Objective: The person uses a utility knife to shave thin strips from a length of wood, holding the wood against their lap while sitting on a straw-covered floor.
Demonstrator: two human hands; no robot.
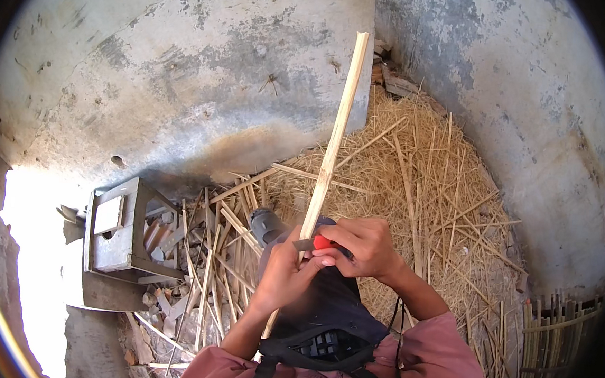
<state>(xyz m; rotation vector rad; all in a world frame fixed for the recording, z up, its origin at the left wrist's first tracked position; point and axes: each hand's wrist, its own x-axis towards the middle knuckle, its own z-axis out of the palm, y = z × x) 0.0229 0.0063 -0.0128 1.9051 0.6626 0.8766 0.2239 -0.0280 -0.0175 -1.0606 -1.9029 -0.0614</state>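
Note:
A long, pale split bamboo strip (pixel 335 135) slants up and away from my lap, its far end rising in front of the wall. My left hand (pixel 285 271) is closed around its lower part; the near end comes out below, beside my left forearm. In my right hand (pixel 363 247) is a knife with a red handle (pixel 322 242), gripped between thumb and fingers. Its short dark blade (pixel 304 245) lies across the strip, close to my left thumb. My fingers partly hide where blade and strip meet.
A heap of thin shavings (pixel 414 175) spreads over the floor ahead and to the right. Loose strips (pixel 206 294) and rubble lie at the left, by a weathered wooden box (pixel 116 233). Concrete walls (pixel 206 65) enclose the corner. A slatted bamboo piece (pixel 557 336) stands lower right.

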